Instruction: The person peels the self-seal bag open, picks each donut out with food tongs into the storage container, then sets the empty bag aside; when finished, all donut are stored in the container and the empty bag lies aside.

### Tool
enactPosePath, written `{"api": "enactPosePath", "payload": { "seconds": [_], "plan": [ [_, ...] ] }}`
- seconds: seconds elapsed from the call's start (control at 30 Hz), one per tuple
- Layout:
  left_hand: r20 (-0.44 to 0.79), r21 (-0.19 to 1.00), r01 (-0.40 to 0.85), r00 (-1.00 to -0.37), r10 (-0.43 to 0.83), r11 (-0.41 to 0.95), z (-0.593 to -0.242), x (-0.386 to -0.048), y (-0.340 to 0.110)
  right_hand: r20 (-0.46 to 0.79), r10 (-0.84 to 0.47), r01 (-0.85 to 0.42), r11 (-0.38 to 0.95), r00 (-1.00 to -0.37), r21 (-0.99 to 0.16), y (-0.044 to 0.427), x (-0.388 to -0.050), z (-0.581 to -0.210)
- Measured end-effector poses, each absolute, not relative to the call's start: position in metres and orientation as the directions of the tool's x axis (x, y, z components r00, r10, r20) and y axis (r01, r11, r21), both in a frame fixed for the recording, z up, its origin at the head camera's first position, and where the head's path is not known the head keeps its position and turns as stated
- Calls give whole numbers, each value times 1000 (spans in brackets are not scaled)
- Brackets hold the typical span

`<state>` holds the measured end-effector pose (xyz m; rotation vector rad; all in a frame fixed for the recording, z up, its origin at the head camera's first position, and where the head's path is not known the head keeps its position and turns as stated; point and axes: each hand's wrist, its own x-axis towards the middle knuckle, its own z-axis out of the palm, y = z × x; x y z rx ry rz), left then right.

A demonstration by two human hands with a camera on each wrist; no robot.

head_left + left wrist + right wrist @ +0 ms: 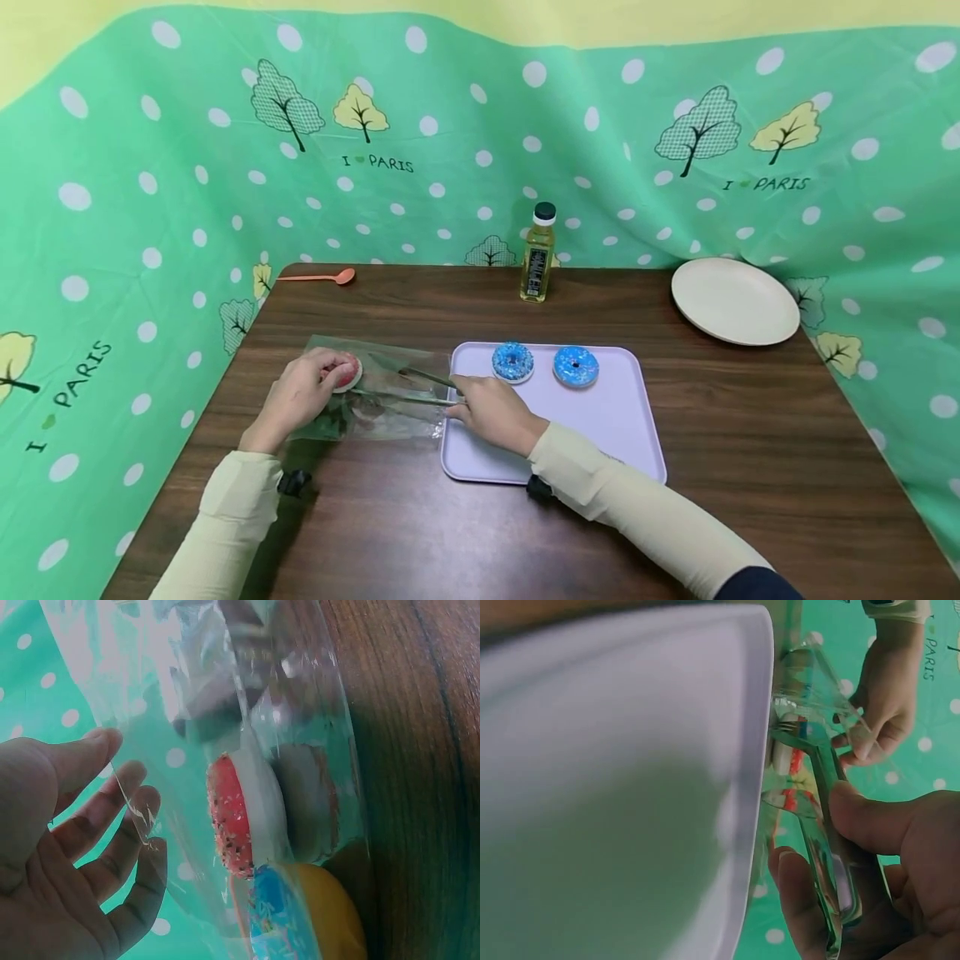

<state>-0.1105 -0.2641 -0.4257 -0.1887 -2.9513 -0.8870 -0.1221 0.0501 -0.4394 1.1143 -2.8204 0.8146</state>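
Note:
My left hand point(302, 393) holds the edge of a clear plastic bag point(397, 421). In the left wrist view, the bag's edge runs between its thumb and curled fingers. Inside the bag are a red-topped doughnut point(234, 814) with sprinkles and a blue-topped doughnut point(277, 915) with a yellowish base. The right hand point(497, 412) grips metal tongs point(821, 832), whose spread arms reach left into the bag. Their tips are close to the red doughnut; whether they touch it I cannot tell. Two blue doughnuts point(513, 362) point(575, 367) lie on a pale lilac tray point(555, 458) beneath the right forearm.
An orange spoon point(322, 277) lies at the table's back left. A bottle of yellow liquid point(537, 254) with a dark cap stands at the back middle. A cream plate point(735, 302) rests at the back right, near the green dotted cloth point(600, 200).

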Motion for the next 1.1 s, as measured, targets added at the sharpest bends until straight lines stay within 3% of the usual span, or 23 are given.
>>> {"api": "enactPosePath", "payload": {
  "seconds": [0.27,0.5,1.1],
  "plan": [
    [71,540,131,-991,111,832,-426,-110,-260,95,-644,-612,656,-759,-442,19,-132,-441],
    [54,540,119,-993,107,833,-424,-109,-257,120,-665,-651,651,-737,-391,2,-139,-444],
    [104,531,165,-986,129,831,-425,-111,-264,144,-637,-622,639,-758,-452,36,-130,-437]
  ]
}}
